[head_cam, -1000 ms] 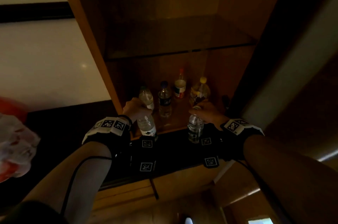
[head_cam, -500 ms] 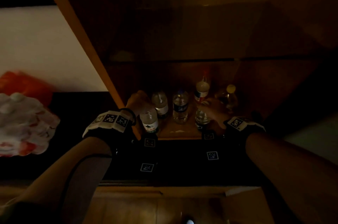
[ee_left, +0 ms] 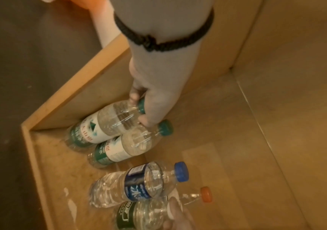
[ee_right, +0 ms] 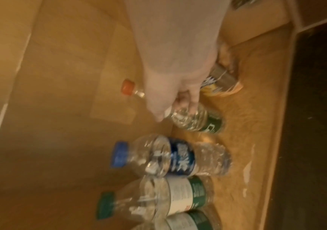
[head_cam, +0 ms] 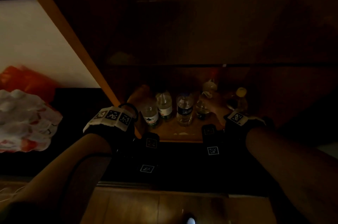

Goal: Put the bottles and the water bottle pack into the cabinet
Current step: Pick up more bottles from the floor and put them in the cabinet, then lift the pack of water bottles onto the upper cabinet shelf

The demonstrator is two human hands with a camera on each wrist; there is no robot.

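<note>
Inside the cabinet (head_cam: 182, 134), my left hand (head_cam: 140, 95) grips the neck of a green-capped water bottle (ee_left: 107, 124) that stands at the left wall. My right hand (ee_right: 176, 105) grips the top of a dark-green-labelled bottle (ee_right: 196, 118) near the right. Between them stand another green-capped bottle (ee_left: 129, 146) and a blue-capped bottle (ee_left: 138, 185). An orange-capped bottle (ee_right: 128, 87) stands behind, and a yellow-capped one (head_cam: 237, 99) at the far right. The wrapped water bottle pack (head_cam: 22, 119) lies outside, far left.
A shelf (head_cam: 182, 64) spans the cabinet just above the bottles. The cabinet's left side panel (head_cam: 73, 40) rises beside my left wrist. An orange bag (head_cam: 23, 79) sits behind the pack. A dark ledge (head_cam: 182, 165) runs in front of the cabinet floor.
Both hands have carried their bottles from the cabinet's front edge further in, and the bottles now stand in the row. The head view has shifted and gone darker.
</note>
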